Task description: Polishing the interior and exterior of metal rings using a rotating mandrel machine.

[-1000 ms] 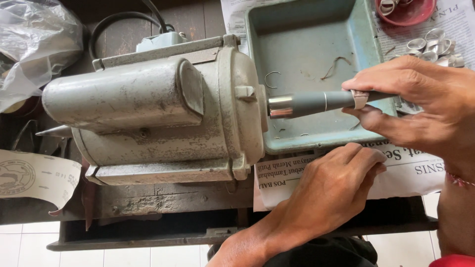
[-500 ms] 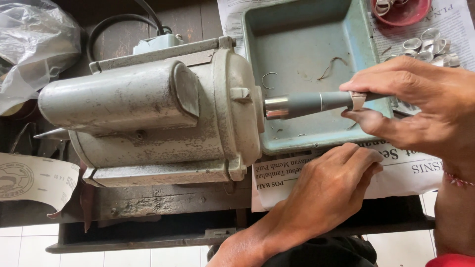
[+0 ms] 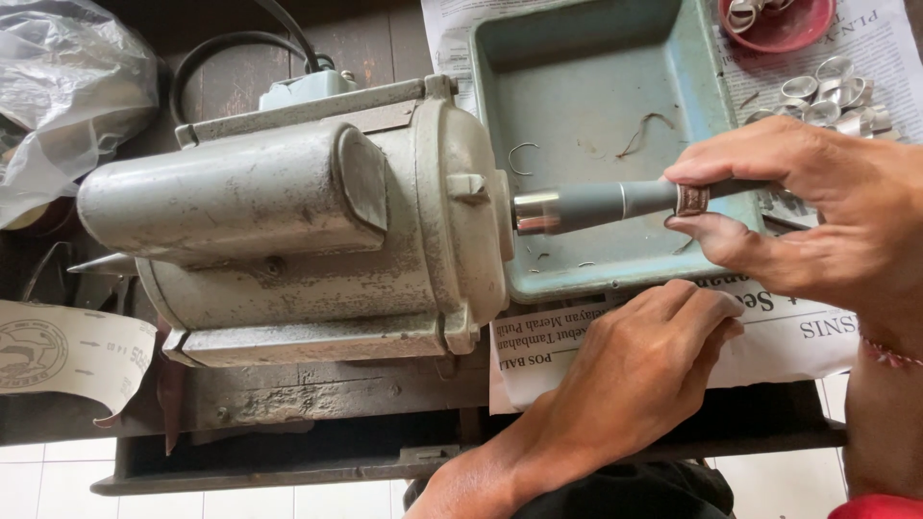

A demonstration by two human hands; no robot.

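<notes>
Grey electric motor (image 3: pixel 308 221) lying on its side on a dark wooden tabletop (image 3: pixel 288 404), its tapered grey spindle (image 3: pixel 596 204) projecting to the right over a shallow green metal tray (image 3: pixel 596 86). The right hand (image 3: pixel 817 221) pinches a small metal ring (image 3: pixel 692 200) between thumb and fingertips, the ring seated around the spindle at the end far from the motor housing; whether the ring touches the spindle all round cannot be told from this angle. The left hand (image 3: pixel 635 375), loosely curled and holding nothing, rests knuckles-up on a sheet of newspaper (image 3: pixel 798 336) just in front of the tray. Beyond the right hand, a cluster of similar silver rings (image 3: pixel 827 96) lies on the newspaper beside a red bowl (image 3: pixel 784 24). To the motor's left, a crumpled clear plastic bag (image 3: pixel 58 96) and a strip of sandpaper (image 3: pixel 67 351); behind the motor, a black cable (image 3: pixel 207 58).
</notes>
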